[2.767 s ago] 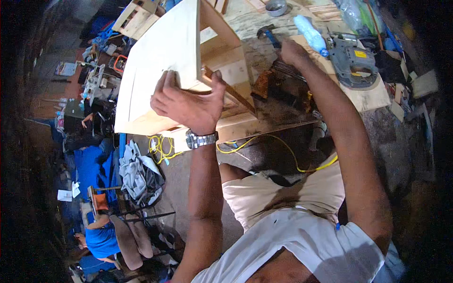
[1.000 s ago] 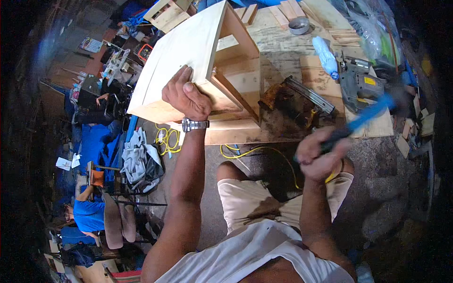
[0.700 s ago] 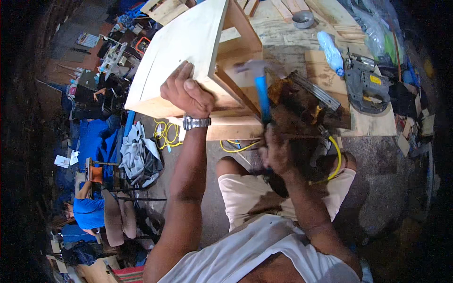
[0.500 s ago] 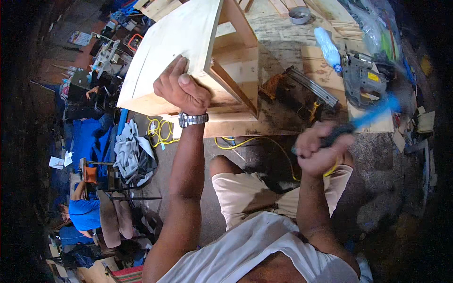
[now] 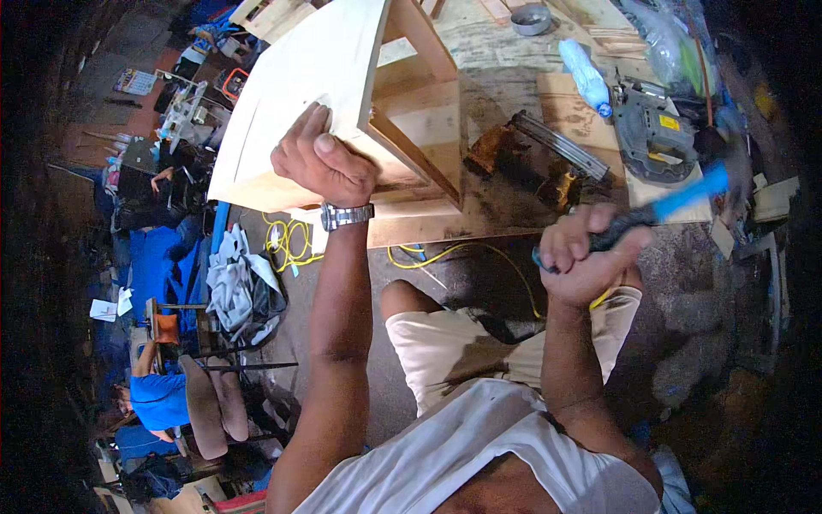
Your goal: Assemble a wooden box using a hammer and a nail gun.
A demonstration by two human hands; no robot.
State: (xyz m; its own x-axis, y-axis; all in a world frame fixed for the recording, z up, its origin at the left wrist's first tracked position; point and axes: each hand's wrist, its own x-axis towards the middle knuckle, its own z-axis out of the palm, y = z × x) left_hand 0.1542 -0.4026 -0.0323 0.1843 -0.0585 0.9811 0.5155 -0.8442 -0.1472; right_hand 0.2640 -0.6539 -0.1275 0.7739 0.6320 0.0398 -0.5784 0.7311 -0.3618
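A pale wooden box [image 5: 300,60], open on its right side, stands on the worktable. My left hand [image 5: 325,163], a metal watch on its wrist, is closed against the box's near corner, its fingers bent over the pale panel. A small dark spot shows in the panel just beyond the fingertips. To the right, in front of the table edge, my right hand [image 5: 591,253] is wrapped round the dark grip of a hammer [image 5: 689,193] with a blue shaft. The hammer points up and right, apart from the box; its head is dark and blurred.
On the table lie a jigsaw [image 5: 658,133], a blue-tinted plastic bottle [image 5: 585,77], metal drawer slides [image 5: 561,146] and a round grey dish [image 5: 531,19]. A yellow cord [image 5: 505,257] hangs below the edge. Grey cloth [image 5: 240,278] and a seated person in blue [image 5: 158,398] are at left.
The view has shifted slightly, so the box and table sit a little further left. The hammer has swung little and is less blurred. My left hand stays on the box.
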